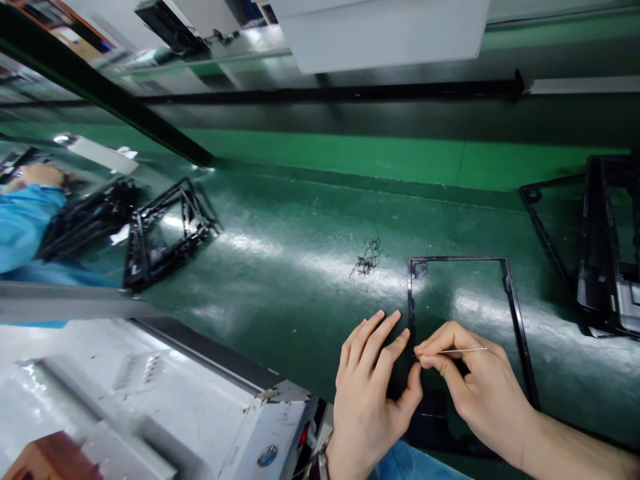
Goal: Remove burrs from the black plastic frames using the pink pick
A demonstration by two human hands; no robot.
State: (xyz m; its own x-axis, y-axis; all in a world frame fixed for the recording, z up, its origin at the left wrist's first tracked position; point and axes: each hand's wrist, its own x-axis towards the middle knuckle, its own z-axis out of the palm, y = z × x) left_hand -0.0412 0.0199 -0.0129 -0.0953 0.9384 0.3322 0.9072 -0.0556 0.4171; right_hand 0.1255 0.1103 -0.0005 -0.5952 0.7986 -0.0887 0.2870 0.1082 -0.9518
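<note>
A thin black rectangular plastic frame (515, 313) lies flat on the green work surface (300, 267) in front of me. My left hand (370, 387) rests flat beside the frame's left bar, fingers stretched out, thumb touching that bar. My right hand (470, 380) is pinched on a thin metal needle-like tool (465, 350), held across the frame's lower left part. A small tangle of black plastic shavings (367, 261) lies just beyond my left hand.
Stacks of black frames sit at the far right (605, 253) and at the left (160, 230). A grey-white machine housing (150, 393) fills the lower left. Another person's blue sleeve (25, 227) shows at the left edge.
</note>
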